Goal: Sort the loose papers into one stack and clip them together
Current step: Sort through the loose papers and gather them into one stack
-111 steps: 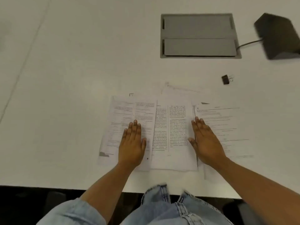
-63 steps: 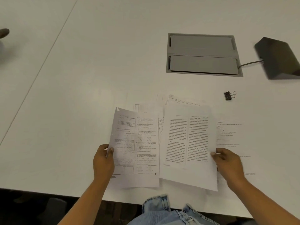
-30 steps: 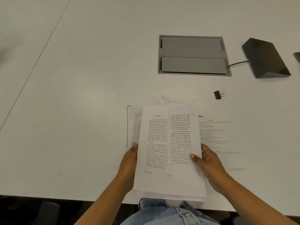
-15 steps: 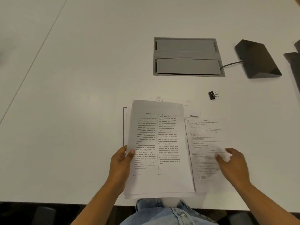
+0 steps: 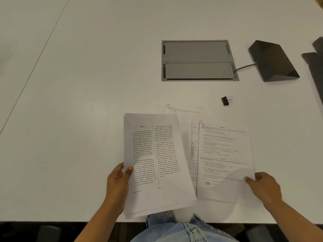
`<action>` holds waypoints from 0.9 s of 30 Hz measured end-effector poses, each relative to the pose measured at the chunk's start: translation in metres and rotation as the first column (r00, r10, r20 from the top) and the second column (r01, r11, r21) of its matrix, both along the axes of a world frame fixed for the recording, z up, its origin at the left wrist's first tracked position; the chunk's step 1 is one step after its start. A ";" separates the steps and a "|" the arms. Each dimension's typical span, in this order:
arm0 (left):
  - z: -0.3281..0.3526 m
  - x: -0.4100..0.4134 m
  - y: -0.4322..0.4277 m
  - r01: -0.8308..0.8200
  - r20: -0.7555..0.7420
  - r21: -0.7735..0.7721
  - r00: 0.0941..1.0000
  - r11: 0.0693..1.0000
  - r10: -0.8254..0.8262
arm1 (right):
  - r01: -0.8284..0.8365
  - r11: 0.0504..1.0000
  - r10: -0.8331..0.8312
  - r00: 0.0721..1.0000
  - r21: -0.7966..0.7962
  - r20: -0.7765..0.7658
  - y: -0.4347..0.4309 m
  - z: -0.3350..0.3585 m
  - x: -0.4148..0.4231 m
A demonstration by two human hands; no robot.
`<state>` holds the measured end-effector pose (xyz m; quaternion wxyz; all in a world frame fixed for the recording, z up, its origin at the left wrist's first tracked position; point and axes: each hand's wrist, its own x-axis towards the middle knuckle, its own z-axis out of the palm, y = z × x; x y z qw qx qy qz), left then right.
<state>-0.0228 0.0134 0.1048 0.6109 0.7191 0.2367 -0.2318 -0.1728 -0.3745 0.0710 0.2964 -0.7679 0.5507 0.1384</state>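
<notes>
My left hand [image 5: 118,186] grips a small stack of printed papers [image 5: 153,161] by its left edge, held tilted above the table's near edge. My right hand [image 5: 264,187] pinches the lower right corner of a single printed sheet [image 5: 225,158], lifted slightly off the white table [image 5: 87,102]. More loose sheets [image 5: 185,112] lie flat behind and between the two. A black binder clip [image 5: 226,100] rests on the table, beyond the papers to the right, apart from both hands.
A grey recessed cable hatch [image 5: 199,60] sits flush in the table further back. A dark wedge-shaped device [image 5: 272,62] with a cable stands right of it. Another dark object [image 5: 314,67] is at the right edge. My knees in jeans [image 5: 181,229] show below the table edge.
My right hand let go of the stack, reached right and took hold of the single sheet's corner. My left hand keeps the stack, now shifted slightly left and tilted.
</notes>
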 end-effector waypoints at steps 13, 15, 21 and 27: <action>-0.004 0.004 0.009 -0.030 -0.010 0.010 1.000 1.000 0.030 | 0.192 0.885 -0.398 0.786 0.425 0.473 0.007 0.068 -0.001; -0.004 0.003 0.005 -0.027 -0.011 0.001 1.000 1.000 0.027 | 0.151 0.857 -0.415 0.770 0.493 0.485 0.014 0.072 0.002; -0.003 -0.001 -0.018 -0.035 -0.068 -0.100 0.997 0.994 0.028 | -0.001 0.796 -0.386 0.770 0.606 0.509 0.055 0.065 0.022; 0.004 -0.002 -0.039 -0.038 -0.142 -0.223 0.990 0.974 0.006 | -0.124 0.859 -0.199 0.812 0.496 0.548 0.085 0.061 0.044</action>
